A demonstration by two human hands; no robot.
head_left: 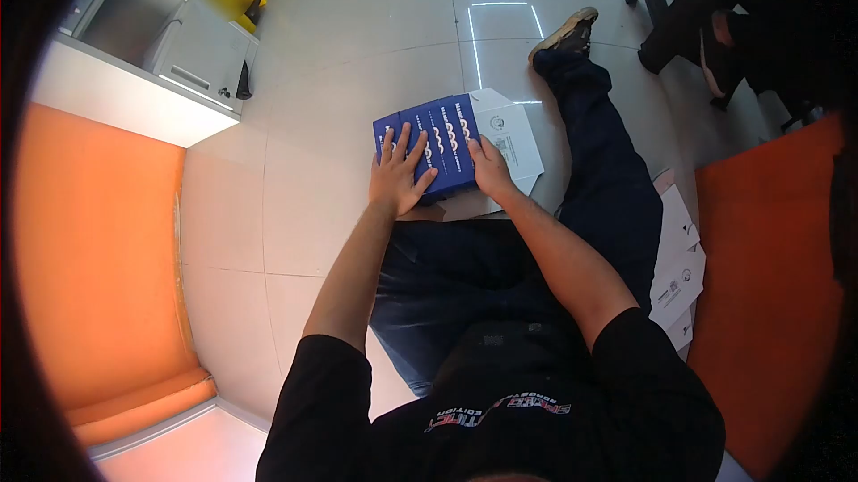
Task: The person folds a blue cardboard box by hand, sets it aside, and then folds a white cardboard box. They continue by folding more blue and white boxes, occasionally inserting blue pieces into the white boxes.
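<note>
A blue cardboard box (436,115) with white wavy print lies over my lap and the floor. Its white flap (521,132), with small printed marks, sticks out on the right side. My left hand (399,171) rests flat on the blue face with its fingers spread. At the right edge of the blue face, my right hand (493,171) grips the box where the white flap begins. The thumb side shows, while some of its fingers are hidden. A brownish cardboard edge (460,206) shows below the box, near my legs.
Several white flat cartons (677,290) lie to the right of my leg, beside an orange panel (769,294). Another orange panel (98,259) stands at left. A white cabinet (201,53) is at upper left. Dark furniture legs (666,31) and a person's shoe (718,53) are at upper right.
</note>
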